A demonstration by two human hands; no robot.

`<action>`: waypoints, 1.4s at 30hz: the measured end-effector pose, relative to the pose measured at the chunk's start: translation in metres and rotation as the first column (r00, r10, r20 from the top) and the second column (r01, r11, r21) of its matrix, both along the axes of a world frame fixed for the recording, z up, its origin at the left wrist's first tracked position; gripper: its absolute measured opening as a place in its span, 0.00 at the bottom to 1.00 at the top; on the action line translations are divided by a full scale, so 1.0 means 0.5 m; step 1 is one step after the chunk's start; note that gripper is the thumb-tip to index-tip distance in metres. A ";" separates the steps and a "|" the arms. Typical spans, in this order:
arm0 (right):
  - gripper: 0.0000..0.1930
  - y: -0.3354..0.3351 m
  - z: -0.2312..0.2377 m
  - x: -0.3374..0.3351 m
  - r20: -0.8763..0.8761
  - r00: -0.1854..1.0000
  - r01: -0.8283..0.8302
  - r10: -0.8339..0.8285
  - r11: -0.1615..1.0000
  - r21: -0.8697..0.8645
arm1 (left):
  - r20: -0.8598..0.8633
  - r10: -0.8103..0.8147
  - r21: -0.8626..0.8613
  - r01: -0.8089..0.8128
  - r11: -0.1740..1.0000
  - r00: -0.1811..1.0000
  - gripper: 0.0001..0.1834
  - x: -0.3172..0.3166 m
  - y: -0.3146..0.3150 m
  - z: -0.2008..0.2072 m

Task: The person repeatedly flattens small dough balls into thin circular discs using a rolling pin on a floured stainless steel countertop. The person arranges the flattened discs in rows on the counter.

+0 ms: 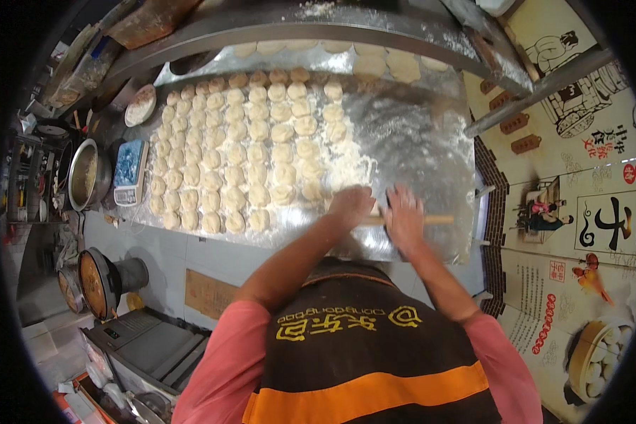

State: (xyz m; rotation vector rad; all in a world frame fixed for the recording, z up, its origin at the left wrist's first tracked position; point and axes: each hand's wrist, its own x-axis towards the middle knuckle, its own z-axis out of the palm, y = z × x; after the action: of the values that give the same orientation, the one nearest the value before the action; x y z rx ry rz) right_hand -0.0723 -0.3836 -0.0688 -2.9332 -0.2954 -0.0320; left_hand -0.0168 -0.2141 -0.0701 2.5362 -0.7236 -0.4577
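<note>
My right hand (pixel 405 215) lies across a wooden rolling pin (pixel 439 220), its fingers stretched forward and apart, with the palm over the stick. Close beside it, my left hand (pixel 353 204) is closed with bent fingers near the pin's left end. A pale sliver of dough (pixel 375 210) shows at its fingertips; the rest is hidden under the hand. To the left, several rows of small round dough pieces (pixel 234 176) cover the floured steel table (pixel 420 141). Loose flour (pixel 348 162) is spread just beyond my left hand.
Flat dough rounds (pixel 403 67) lie at the far edge, under a metal shelf (pixel 297 32). Left of the table are a scale (pixel 128 172), a steel bowl (pixel 88 175) and a bowl of flour (pixel 140 106). A printed wall (pixel 544 198) borders the right side.
</note>
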 end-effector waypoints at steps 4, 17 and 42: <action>0.27 -0.001 0.016 -0.119 -0.041 0.999 -0.019 0.019 1.000 -0.001 | -0.228 0.260 -0.271 -0.318 0.909 0.938 0.12 -0.013 -0.002 -0.019; 0.25 0.014 0.022 -0.085 -0.031 0.999 0.005 -0.004 0.999 0.033 | -0.223 0.137 -0.127 -0.168 0.977 0.965 0.12 0.000 -0.003 -0.012; 0.24 0.009 -0.017 0.074 0.060 0.979 0.189 -0.194 0.979 0.079 | -0.007 0.170 -0.188 -0.168 0.968 0.985 0.18 -0.004 -0.011 0.003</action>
State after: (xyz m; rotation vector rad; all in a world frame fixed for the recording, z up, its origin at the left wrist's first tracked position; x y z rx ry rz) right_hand -0.0354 -0.3793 -0.0773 -2.8811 -0.0192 -0.1656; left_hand -0.0186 -0.2197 -0.0683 2.3975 -0.5215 -0.3051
